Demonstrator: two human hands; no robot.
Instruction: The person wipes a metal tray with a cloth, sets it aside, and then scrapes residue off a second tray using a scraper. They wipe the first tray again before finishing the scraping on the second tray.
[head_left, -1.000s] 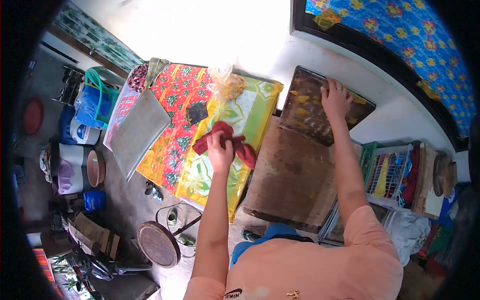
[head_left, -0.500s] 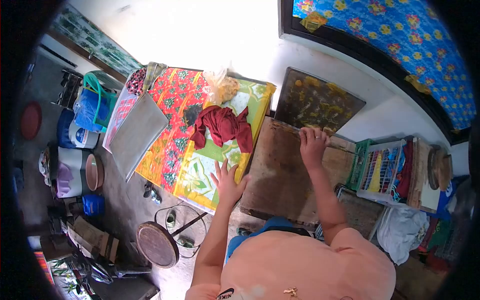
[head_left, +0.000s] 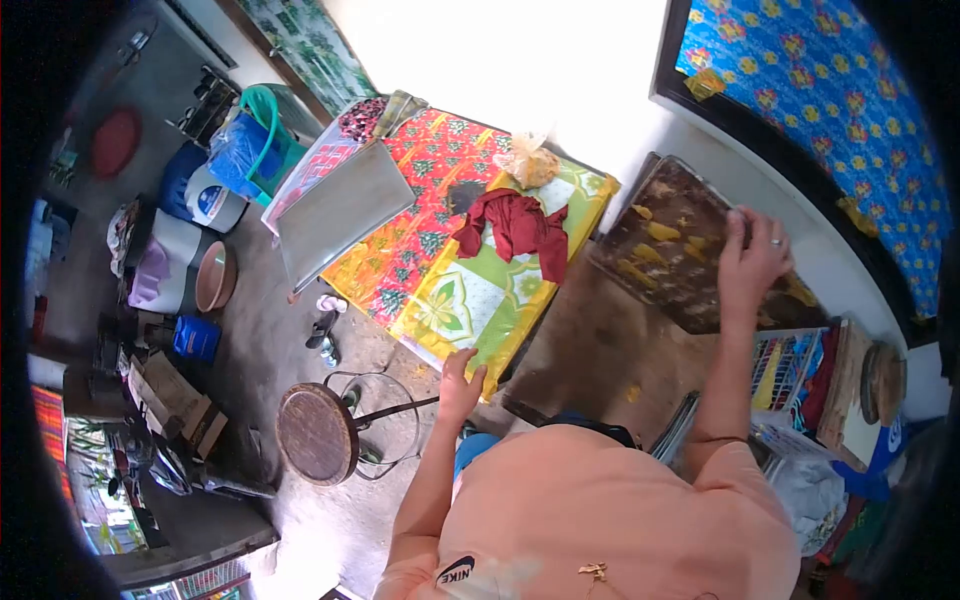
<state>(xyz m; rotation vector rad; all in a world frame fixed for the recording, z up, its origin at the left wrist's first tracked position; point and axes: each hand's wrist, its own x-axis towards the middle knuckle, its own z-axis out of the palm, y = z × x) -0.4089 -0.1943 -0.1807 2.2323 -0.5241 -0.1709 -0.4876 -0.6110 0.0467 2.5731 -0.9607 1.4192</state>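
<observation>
My right hand (head_left: 752,262) is closed on a dark brown board (head_left: 665,235) with patches of torn yellow tape on its face. The board stands tilted near the wall, and the fingertips are partly hidden. My left hand (head_left: 460,388) rests at the near edge of a table covered with a green and white patterned cloth (head_left: 450,305), its fingers apart and nothing in them. On that cloth lies a crumpled dark red cloth (head_left: 515,228). A clear plastic bag (head_left: 530,163) with yellowish contents sits behind it.
A grey flat panel (head_left: 345,215) lies over the table's left side. Left of my left hand stands a round wooden stool (head_left: 317,432). A white wire basket (head_left: 782,365) with clothes is on the right. Tubs, a blue container (head_left: 196,338) and cardboard (head_left: 175,405) sit at left.
The view has turned, shifting the table. My right hand has moved farther out to the right and is now higher on the taped board. My left hand has drawn back to the table's near edge.
</observation>
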